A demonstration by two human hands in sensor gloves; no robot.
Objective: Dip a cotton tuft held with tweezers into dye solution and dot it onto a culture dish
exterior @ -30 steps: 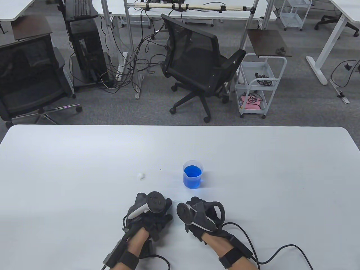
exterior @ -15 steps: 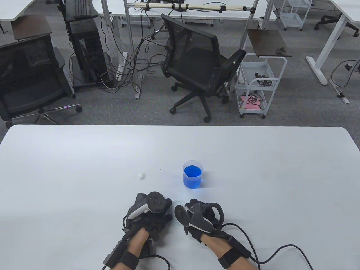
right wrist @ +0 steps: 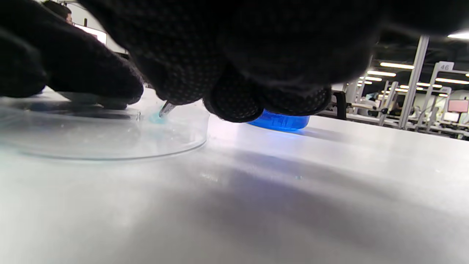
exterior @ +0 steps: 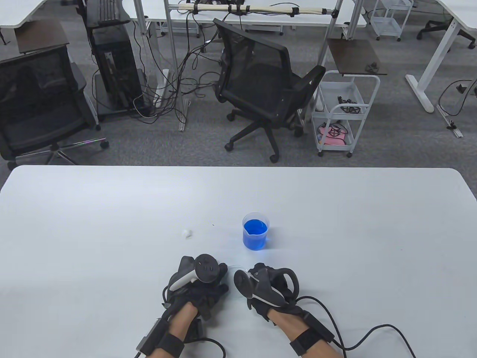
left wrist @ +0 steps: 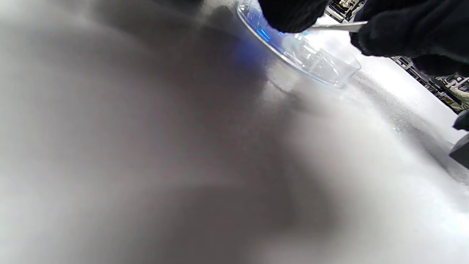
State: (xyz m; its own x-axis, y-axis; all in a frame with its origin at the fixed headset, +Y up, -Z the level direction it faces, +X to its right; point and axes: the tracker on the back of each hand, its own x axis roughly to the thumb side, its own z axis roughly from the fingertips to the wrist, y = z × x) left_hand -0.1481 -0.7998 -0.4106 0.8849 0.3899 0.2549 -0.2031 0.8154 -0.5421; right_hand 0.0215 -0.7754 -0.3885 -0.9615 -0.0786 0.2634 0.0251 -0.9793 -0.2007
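Note:
A clear culture dish (right wrist: pixel 110 141) lies on the white table between my hands; in the table view only a sliver of it (exterior: pixel 234 266) shows. My right hand (exterior: pixel 261 278) grips metal tweezers (right wrist: pixel 167 108), whose tip holds a blue-stained cotton tuft (right wrist: pixel 157 118) down on the dish floor. My left hand (exterior: pixel 218 278) rests its fingers (right wrist: pixel 91 86) on the dish's rim. The tweezers (left wrist: pixel 340 26) and dish (left wrist: pixel 315 66) also show in the left wrist view. A beaker of blue dye (exterior: pixel 255 231) stands just beyond the hands.
A loose white cotton tuft (exterior: pixel 186 234) lies on the table left of the beaker. Glove cables (exterior: pixel 372 332) trail off the near edge at the right. Office chairs and a cart stand beyond the table's far edge (exterior: pixel 238 167).
My right hand has shifted a little left and back over the dish. The left hand, beaker and loose tuft have not moved.

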